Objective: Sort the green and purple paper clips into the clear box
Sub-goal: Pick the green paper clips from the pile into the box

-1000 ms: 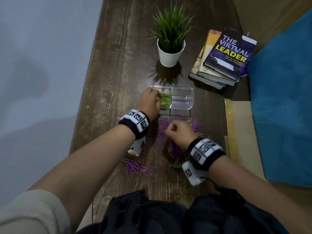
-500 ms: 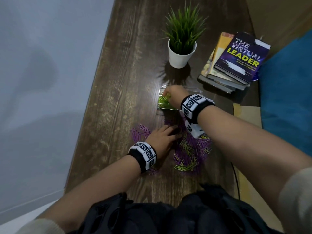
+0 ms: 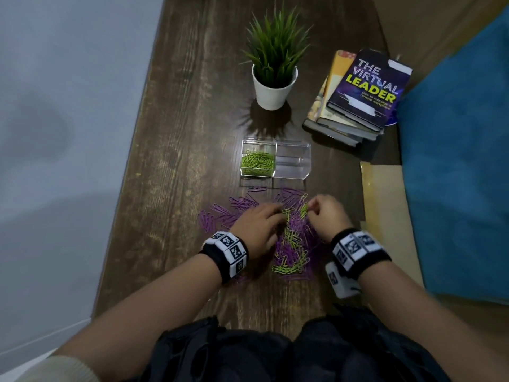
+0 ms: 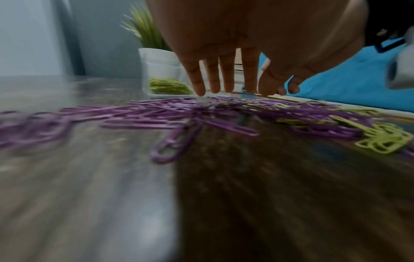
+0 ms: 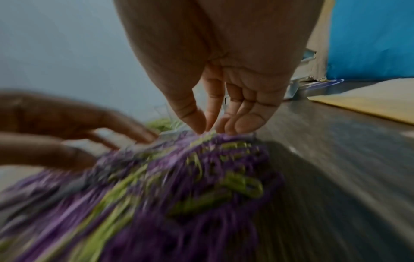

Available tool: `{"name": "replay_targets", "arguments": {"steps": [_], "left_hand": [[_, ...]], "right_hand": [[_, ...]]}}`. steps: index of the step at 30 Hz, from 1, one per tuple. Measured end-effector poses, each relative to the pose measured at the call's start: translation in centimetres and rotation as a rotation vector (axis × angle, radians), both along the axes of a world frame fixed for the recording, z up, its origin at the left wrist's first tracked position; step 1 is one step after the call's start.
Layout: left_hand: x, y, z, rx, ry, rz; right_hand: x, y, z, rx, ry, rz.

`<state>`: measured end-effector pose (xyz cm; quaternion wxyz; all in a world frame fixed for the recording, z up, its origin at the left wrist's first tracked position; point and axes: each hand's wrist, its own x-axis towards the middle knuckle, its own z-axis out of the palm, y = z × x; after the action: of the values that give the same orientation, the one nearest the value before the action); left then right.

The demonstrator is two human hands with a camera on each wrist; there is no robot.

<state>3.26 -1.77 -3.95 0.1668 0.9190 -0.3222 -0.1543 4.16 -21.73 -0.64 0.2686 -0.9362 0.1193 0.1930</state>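
Observation:
The clear box [image 3: 293, 175] has two compartments; the left one holds green paper clips [image 3: 257, 164], and the right one shows nothing inside. In front of it lies a mixed pile of purple clips [image 3: 237, 208] and green clips [image 3: 292, 264]. My left hand [image 3: 276, 215] rests on the pile's left side with its fingers [image 4: 212, 79] straight and their tips on the clips. At the pile's far edge my right hand [image 3: 309, 210] is curled, and its thumb and forefinger [image 5: 192, 113] pinch a green clip [image 3: 303, 209]. The right wrist view is blurred.
A potted plant [image 3: 274, 86] stands behind the box, with a stack of books [image 3: 358, 97] to its right. A yellow folder [image 3: 382, 194] and a blue cushion [image 3: 454, 161] lie off the table's right edge. The wooden table [image 3: 179, 161] has a wall along its left.
My right hand has come back from the box's left compartment to the pile and now pinches a green clip. My left hand stays on the pile.

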Motion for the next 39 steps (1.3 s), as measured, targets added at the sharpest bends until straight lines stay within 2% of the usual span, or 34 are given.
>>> {"name": "replay_targets", "arguments": {"steps": [2,5,11,14,16,19,24,26,31,34,39], "left_hand": [[-0.8,-1.3,-0.3,0.026,0.05,-0.081],[-1.6,-1.4,-0.3,0.048,0.063,-0.105],[-1.7,3.0,-0.2,0.097,0.035,-0.002],[-2.0,3.8,0.0,0.094,0.011,0.06],[-2.2,3.2,0.2,0.051,0.001,0.096],[-2.3,0.9,0.3,-0.007,-0.007,0.09],[-1.6,-3.3,0.2,-0.024,0.042,0.105],[-1.2,-4.1,0.0,-0.003,0.04,0.098],[-1.4,-3.2,-0.6,0.051,0.038,0.038],[-2.1,-1.8,-0.6,0.046,0.042,0.048],[-2.2,-0.3,-0.2,0.02,-0.011,0.096]], "right_hand": [[-1.9,0.2,-1.5,-0.018,-0.009,0.042],[-3.7,0.4,-2.4,0.059,-0.036,0.066],[-5.8,-0.7,-2.2,0.052,-0.005,0.122],[-6.6,-0.9,-2.0,0.156,0.03,0.164],[-6.3,-1.3,-1.9,0.192,-0.011,0.108],[-5.5,-1.9,-2.2,0.108,-0.067,0.021],[-5.1,-1.7,-2.4,0.047,0.004,0.142],[-4.0,-2.1,-1.9,0.048,-0.027,0.127],[0.5,-2.2,-1.7,0.041,-0.136,0.117],[1.5,-1.9,-2.3,0.018,-0.082,0.151],[-0.3,-2.5,-2.7,-0.039,-0.006,0.196]]}}
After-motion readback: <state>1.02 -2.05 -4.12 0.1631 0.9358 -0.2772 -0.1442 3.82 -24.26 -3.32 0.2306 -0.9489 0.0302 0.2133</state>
